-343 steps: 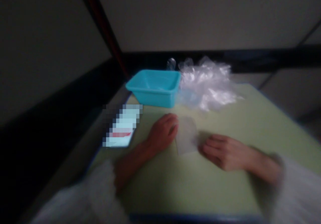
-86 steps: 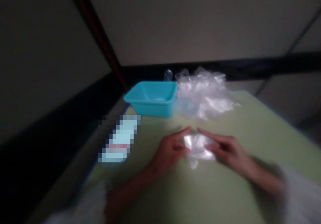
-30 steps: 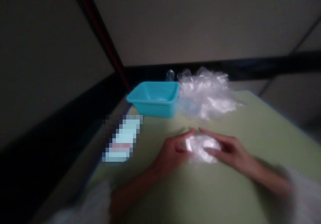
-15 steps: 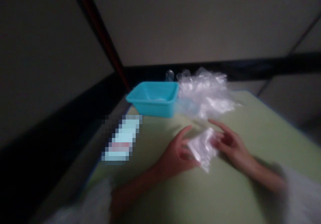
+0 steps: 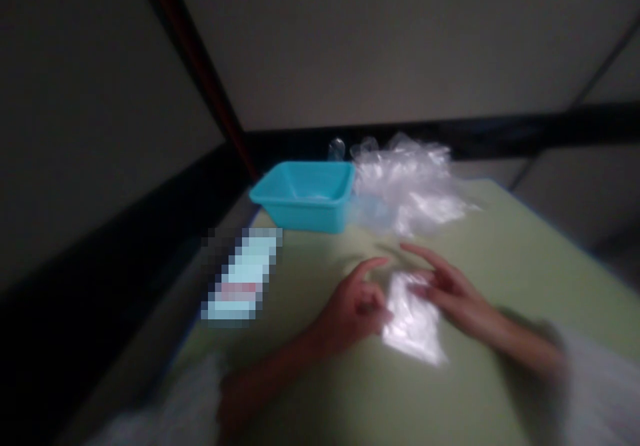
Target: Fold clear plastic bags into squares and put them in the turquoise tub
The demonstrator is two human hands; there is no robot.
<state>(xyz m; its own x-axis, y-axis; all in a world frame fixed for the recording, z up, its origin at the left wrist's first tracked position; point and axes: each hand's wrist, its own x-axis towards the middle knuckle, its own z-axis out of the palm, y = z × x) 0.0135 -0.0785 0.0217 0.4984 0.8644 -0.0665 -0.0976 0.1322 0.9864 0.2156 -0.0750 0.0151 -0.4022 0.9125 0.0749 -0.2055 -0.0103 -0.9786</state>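
Note:
Between my hands is a small clear plastic bag (image 5: 414, 323), shiny and crinkled, spread out above the tabletop. My left hand (image 5: 357, 309) pinches its left edge between thumb and fingers, with the index finger stretched forward. On the other side, my right hand (image 5: 450, 289) grips the upper right part of the bag, its index finger also pointing out. Blur hides whether anything lies inside the bag. Past my hands, a heap of clear plastic bags (image 5: 410, 179) lies at the back of the table.
A turquoise plastic basin (image 5: 313, 216) stands left of the heap. Nearer on the left edge lies a pixelated pale item (image 5: 245, 276). The table (image 5: 525, 259) has a yellow-green top with a blue edge. Behind it rises a grey wall (image 5: 400, 46).
The plastic bag has come down slightly and now spreads flatter, its lower edge nearer me. My right hand has shifted a little to the left.

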